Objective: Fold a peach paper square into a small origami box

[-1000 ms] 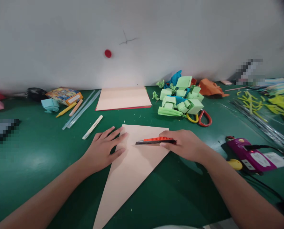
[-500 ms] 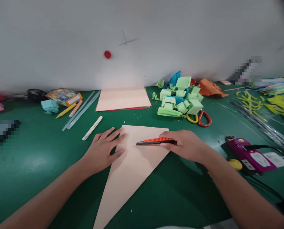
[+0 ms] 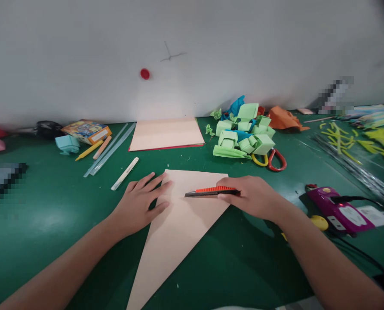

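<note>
A folded sheet of pale pink paper [image 3: 182,241] lies on the green table, tapering to a point toward me. My left hand [image 3: 140,202] rests on its left edge, fingers spread and holding nothing. From the right, my right hand [image 3: 250,196] grips a box cutter [image 3: 211,192] with an orange-red and black body. The cutter lies low over the upper part of the paper with its tip pointing left. Whether the tip touches the paper I cannot tell.
Behind the paper lie a stack of pink sheets [image 3: 167,134], a white stick [image 3: 124,173] and clear glue sticks [image 3: 111,150]. Green folded paper pieces [image 3: 246,131] lie partly over scissors [image 3: 276,160]. A purple power strip [image 3: 340,211] with black cables sits at right.
Almost nothing differs. The box cutter and my right hand have shifted very slightly right; my left hand stays in place on the paper.
</note>
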### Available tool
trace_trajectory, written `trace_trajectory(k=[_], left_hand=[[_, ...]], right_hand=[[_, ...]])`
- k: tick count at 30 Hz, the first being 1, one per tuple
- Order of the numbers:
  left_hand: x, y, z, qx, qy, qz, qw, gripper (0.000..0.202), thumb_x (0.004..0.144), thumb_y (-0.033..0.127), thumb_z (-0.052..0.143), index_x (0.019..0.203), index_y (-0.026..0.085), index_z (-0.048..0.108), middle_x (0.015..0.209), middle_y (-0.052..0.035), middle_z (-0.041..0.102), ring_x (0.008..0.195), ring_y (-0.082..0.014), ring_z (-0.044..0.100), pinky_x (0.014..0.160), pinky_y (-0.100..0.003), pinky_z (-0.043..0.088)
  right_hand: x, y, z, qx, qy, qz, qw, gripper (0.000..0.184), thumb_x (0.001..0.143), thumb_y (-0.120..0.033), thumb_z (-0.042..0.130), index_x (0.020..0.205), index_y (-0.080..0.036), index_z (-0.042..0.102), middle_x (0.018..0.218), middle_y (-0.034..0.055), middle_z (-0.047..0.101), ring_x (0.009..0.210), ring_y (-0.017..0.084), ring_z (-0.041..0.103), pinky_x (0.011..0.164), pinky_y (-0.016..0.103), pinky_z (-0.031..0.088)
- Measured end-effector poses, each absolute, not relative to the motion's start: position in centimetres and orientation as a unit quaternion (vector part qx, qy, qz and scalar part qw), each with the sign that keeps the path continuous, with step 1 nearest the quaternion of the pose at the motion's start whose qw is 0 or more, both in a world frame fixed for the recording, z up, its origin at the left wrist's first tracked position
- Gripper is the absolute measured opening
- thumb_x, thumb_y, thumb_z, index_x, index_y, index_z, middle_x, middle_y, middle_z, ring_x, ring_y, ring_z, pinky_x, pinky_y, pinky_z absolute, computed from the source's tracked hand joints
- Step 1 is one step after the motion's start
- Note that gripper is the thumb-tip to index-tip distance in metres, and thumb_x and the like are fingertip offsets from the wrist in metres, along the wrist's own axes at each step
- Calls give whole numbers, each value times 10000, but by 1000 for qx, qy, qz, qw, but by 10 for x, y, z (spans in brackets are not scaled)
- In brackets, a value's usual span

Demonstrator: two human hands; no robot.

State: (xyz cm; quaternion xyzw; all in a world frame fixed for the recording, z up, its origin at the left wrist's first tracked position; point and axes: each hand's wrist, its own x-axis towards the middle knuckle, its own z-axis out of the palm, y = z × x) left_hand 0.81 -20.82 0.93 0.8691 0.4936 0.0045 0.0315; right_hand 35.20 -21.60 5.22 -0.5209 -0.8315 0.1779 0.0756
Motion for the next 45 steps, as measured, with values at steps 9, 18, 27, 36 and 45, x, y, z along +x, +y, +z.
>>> trace_trajectory(k=[9, 18, 27, 36, 45], left_hand=[[8, -208, 9, 869, 493, 17, 32, 557, 1034, 580, 389, 1564, 407, 389, 1674, 29, 309, 1534, -353, 281, 1142, -557, 341], [8, -208, 9, 869, 494, 13, 34, 568, 1033, 601, 369, 1567, 406, 385, 1676, 34, 305, 1535, -352, 277, 1140, -550, 340], [9, -208, 10, 869, 494, 11, 37, 564, 1032, 593, 372, 1562, 400, 399, 1677, 33, 301, 1535, -358, 276, 1135, -548, 347], [8, -207, 10, 866, 499, -1, 38, 570, 1037, 605, 348, 1571, 409, 376, 1687, 48, 262, 1549, -346, 242, 1147, -555, 318], [11, -210, 11, 882, 466, 64, -11, 518, 1034, 513, 412, 1504, 316, 511, 1632, -23, 406, 1505, -341, 345, 1133, -547, 349]], right_hand=[[353, -216, 51, -511, -839, 171, 81, 245, 992, -411, 535, 1169, -346, 692, 962, -3, 773, 763, 209, 664, 622, 274, 380], [355, -216, 51, -512, -840, 163, 78, 256, 992, -424, 535, 1182, -353, 692, 997, -4, 776, 779, 214, 670, 622, 279, 386], [356, -217, 50, -509, -844, 150, 84, 254, 985, -419, 544, 1175, -347, 696, 988, -1, 779, 766, 210, 672, 608, 276, 381], [356, -220, 52, -509, -847, 136, 73, 259, 987, -413, 538, 1181, -340, 692, 1000, 4, 782, 794, 224, 679, 624, 290, 382], [354, -223, 53, -487, -865, 104, 68, 265, 1003, -403, 521, 1181, -304, 691, 929, 20, 769, 773, 224, 667, 607, 301, 339]])
